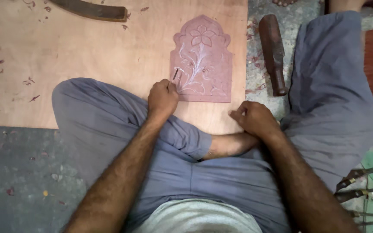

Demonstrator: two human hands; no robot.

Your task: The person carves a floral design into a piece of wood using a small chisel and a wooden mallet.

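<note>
A pink stone slab (203, 64) with an arched top and a carved flower and vine lies on a wooden board (87, 56). My left hand (162, 98) grips a thin metal chisel (175, 74) whose tip touches the slab's left side. My right hand (253, 117) is closed in a loose fist just off the slab's lower right corner, near my crossed leg; nothing shows in it.
A dark wooden mallet (273, 51) lies on the floor right of the board. A curved dark tool (93, 11) rests at the board's far edge. Several metal chisels (359, 190) lie at the right by a green sheet. Pink stone chips dot the board.
</note>
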